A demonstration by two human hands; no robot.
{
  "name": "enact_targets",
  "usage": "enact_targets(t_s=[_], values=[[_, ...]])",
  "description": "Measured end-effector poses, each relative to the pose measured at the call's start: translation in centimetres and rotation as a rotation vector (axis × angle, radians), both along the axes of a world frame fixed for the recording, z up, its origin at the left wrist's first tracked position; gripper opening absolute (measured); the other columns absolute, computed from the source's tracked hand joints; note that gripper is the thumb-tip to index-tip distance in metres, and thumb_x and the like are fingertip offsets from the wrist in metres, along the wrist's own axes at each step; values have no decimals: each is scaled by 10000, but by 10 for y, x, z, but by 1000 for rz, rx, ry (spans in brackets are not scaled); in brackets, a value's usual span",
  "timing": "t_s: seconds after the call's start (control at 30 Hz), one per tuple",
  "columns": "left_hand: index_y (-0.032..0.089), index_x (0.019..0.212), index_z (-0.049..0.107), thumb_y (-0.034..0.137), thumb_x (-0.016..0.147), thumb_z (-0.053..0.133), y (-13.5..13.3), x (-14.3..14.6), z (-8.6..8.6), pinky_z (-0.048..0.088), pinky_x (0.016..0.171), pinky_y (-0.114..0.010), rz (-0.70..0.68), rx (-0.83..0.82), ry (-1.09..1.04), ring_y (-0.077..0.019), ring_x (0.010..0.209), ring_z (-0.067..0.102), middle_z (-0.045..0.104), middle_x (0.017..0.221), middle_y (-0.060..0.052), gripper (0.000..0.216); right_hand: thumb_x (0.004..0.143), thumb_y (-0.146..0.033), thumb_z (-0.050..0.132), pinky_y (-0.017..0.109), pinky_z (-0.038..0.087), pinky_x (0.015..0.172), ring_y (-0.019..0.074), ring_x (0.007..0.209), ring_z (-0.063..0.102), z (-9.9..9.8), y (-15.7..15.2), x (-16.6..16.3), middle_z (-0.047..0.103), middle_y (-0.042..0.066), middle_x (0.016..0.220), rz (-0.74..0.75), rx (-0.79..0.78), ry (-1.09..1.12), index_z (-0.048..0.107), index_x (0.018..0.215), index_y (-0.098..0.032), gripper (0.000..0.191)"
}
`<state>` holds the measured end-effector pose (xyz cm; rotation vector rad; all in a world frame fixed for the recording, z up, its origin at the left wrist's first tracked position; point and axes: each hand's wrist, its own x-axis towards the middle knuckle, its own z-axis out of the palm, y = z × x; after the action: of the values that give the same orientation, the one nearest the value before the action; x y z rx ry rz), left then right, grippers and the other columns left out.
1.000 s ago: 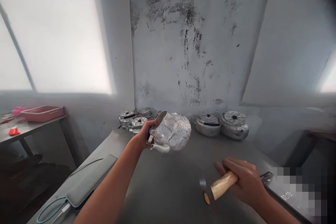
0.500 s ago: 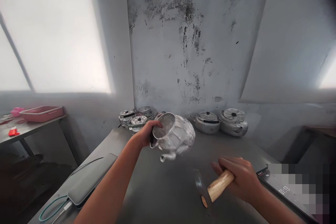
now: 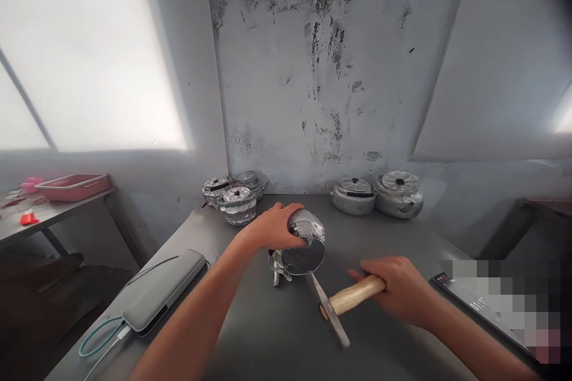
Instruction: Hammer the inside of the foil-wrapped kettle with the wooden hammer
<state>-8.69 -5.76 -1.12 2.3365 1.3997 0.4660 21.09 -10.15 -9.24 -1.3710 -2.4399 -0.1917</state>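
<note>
My left hand point(image 3: 279, 225) grips a dented aluminium kettle point(image 3: 308, 223) near its rim, fingers over the body and thumb at the opening. The kettle lies tilted on its side with its round mouth facing me and its spout low on the left. In my right hand point(image 3: 397, 286) is a hammer point(image 3: 357, 296), the fingers wrapped round its pale wooden handle. Its narrow steel head hangs just in front of the kettle, close to the rim; whether they touch I cannot tell.
Several aluminium kettles point(image 3: 238, 207) stand at the table's back left, with a lidded kettle point(image 3: 354, 197) and a larger one point(image 3: 400, 195) at the back right. A grey power bank point(image 3: 165, 292) with cables lies at left, a phone point(image 3: 480, 303) at right. A pink basket point(image 3: 74, 187) rests on a side table.
My left hand has turned the kettle so its mouth faces me and brought it down lower. My right hand has moved the hammer slightly left, its head nearer the kettle.
</note>
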Motion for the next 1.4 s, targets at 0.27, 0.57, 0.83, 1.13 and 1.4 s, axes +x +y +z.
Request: enact_targets(t_s=[0.27,0.57,0.83,1.13,1.4], values=[[398,1535,383,828,766,579,-5,5,1,529,878,-369,-6,-67,-47,-301,1075,647,487,1344,-94,902,860,-211,574,298,161,533,206,567,645,11,-1,-4,737,47,644,-196,-235,-167,775,685,-276,274],[288,1487,460,877,747,575,-5,13,-2,432,1076,-414,-84,45,-104,-342,1301,522,474,1495,-93,953,863,-216,550,302,198,534,215,558,631,9,-1,-5,702,63,639,-279,-274,-208,724,655,-245,273],[288,1415,532,663,1014,356,-1,18,-9,429,1064,-417,-101,100,-147,-287,1211,594,621,1343,-76,577,868,-245,565,296,232,556,214,553,621,6,0,-3,654,52,620,-314,-307,-186,672,644,-229,249],[279,1345,585,515,1027,449,6,22,-16,435,1069,-403,-127,180,-179,-275,1202,602,662,1298,-55,419,896,-294,545,301,236,565,210,576,618,6,-13,-14,633,61,641,-373,-370,-98,604,622,-218,291],[279,1326,607,490,1025,457,12,19,-19,434,1080,-403,-125,175,-215,-280,1232,594,664,1320,-44,397,964,-445,454,312,287,563,175,599,515,3,-19,-18,619,35,689,-295,-556,121,490,668,-231,367]])
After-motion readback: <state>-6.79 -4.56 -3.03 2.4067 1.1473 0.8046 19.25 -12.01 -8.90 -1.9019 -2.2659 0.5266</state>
